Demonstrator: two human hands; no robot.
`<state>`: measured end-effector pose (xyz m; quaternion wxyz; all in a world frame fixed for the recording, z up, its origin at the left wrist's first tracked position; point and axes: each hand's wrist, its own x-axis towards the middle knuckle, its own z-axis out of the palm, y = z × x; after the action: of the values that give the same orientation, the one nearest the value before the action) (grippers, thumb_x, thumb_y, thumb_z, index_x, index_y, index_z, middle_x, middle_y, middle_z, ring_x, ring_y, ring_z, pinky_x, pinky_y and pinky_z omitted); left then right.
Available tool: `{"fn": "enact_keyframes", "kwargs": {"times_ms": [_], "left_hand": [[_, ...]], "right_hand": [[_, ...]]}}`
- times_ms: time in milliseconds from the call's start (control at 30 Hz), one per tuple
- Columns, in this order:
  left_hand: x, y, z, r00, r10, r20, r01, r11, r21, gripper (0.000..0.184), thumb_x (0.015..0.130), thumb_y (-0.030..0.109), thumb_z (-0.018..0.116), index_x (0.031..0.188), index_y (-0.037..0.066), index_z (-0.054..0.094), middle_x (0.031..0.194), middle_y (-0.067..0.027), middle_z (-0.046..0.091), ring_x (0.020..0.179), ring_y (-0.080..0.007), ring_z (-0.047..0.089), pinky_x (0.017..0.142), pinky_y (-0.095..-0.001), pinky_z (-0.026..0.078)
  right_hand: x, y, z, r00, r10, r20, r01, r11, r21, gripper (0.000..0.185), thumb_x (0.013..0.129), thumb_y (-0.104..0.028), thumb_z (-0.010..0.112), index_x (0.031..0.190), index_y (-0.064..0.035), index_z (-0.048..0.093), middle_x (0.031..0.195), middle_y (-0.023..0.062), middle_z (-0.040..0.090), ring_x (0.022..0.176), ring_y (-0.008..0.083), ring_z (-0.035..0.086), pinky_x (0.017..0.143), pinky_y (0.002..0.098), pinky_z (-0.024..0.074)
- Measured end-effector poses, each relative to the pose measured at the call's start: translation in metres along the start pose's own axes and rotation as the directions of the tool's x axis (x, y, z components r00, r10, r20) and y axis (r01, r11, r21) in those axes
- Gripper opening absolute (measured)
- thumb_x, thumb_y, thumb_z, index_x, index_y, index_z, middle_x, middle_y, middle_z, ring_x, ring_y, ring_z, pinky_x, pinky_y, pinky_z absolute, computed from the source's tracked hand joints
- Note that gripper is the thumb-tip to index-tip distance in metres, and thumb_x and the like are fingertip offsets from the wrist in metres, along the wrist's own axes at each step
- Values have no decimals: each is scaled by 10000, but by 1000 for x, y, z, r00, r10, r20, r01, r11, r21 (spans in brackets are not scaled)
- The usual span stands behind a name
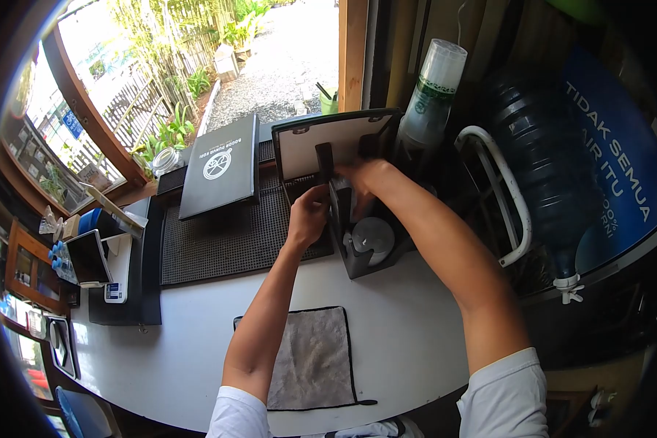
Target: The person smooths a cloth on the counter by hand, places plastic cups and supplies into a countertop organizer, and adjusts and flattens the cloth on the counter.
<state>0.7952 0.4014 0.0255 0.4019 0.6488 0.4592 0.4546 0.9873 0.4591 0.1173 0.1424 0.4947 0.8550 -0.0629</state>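
Note:
A black organizer [355,259] with compartments stands at the back of the white table, a round clear lid or cup [373,238] in its front section. My left hand [310,214] is at the organizer's left side, fingers curled against its edge. My right hand [365,179] reaches into the organizer's rear part; its fingers are blurred and partly hidden, so any object in them cannot be made out. Behind both hands stands an upright black-framed panel [306,156] with a pale inner face. A grey cloth [315,358] with dark edging lies flat on the table nearer me.
A black box with a white logo [219,164] rests over a black rubber mat [219,244]. Leftward stands a tablet [89,259] by a black drawer [128,310]. Stacked plastic cups [432,95], a white metal rail [515,197] and a large water bottle [540,160] are to the right.

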Motion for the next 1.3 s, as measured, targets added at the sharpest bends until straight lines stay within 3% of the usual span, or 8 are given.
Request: {"fn": "enact_keyframes", "kwargs": {"times_ms": [200, 500, 600, 867, 967, 1100, 1200, 1300], "left_hand": [[-3, -5, 4, 997, 57, -56, -59, 997, -42, 347, 966, 45, 631, 1311, 29, 660, 1161, -108, 751, 827, -146, 684, 785, -292, 553], [-9, 9, 7, 997, 19, -80, -18, 1000, 15, 339, 983, 69, 614, 1314, 35, 680, 1030, -120, 775, 812, -156, 718, 770, -306, 564], [-8, 5, 7, 998, -4, -55, 6, 1000, 24, 339, 987, 68, 609, 1317, 29, 676, 1040, -130, 773, 817, -159, 721, 772, -301, 562], [-10, 9, 11, 996, -10, -91, 3, 998, -70, 390, 1006, 62, 565, 1390, 57, 630, 1153, -154, 753, 850, -194, 731, 790, -325, 568], [-9, 9, 7, 999, -33, -37, 34, 999, 24, 413, 1002, 53, 552, 1410, 72, 617, 1204, -165, 731, 885, -249, 740, 810, -345, 572], [-10, 5, 6, 999, 43, 3, -43, 996, 83, 446, 981, 41, 550, 1424, 56, 600, 1209, -189, 709, 954, -302, 742, 850, -365, 575], [-8, -1, 9, 985, 170, -19, -166, 978, 127, 461, 967, 43, 548, 1426, 33, 591, 1207, -194, 698, 998, -300, 739, 866, -368, 574], [-9, 5, 8, 992, 123, -13, -121, 986, 114, 461, 958, 51, 553, 1416, 16, 595, 1206, -201, 708, 975, -306, 746, 860, -374, 577]], "right_hand": [[-1, -8, -7, 998, 63, 8, -63, 998, -1, 1075, 553, -464, 965, 1455, -138, 479, 1400, 196, 595, 1305, 392, 583, 1071, 471, 514], [-14, -17, -33, 989, 131, 71, -129, 991, -35, 1128, 563, -515, 958, 1495, -151, 436, 1369, 143, 644, 1260, 315, 642, 1032, 470, 545], [-11, -15, -28, 979, 177, 103, -174, 984, -42, 1193, 567, -574, 940, 1544, -185, 379, 1435, 209, 559, 1317, 376, 581, 1069, 481, 514], [-2, -13, -8, 960, 263, 96, -248, 958, -145, 1342, 511, -628, 960, 1576, -157, 294, 1502, 237, 483, 1362, 417, 533, 1102, 494, 487], [-4, -9, -5, 960, 275, 44, -263, 947, -183, 1269, 531, -575, 974, 1550, -133, 359, 1490, 230, 503, 1374, 402, 526, 1103, 486, 487], [13, -4, -23, 946, 174, 274, -153, 983, -99, 1005, 611, -519, 972, 1430, -83, 584, 1376, 110, 661, 1271, 311, 640, 1042, 462, 538], [0, -11, -22, 961, 220, 165, -216, 975, -45, 897, 646, -472, 949, 1387, -104, 603, 1392, 164, 616, 1326, 321, 582, 1067, 461, 511], [-15, -23, -35, 950, 277, 142, -270, 961, -68, 900, 651, -477, 944, 1395, -114, 591, 1391, 160, 616, 1293, 327, 604, 1061, 455, 514]]}}
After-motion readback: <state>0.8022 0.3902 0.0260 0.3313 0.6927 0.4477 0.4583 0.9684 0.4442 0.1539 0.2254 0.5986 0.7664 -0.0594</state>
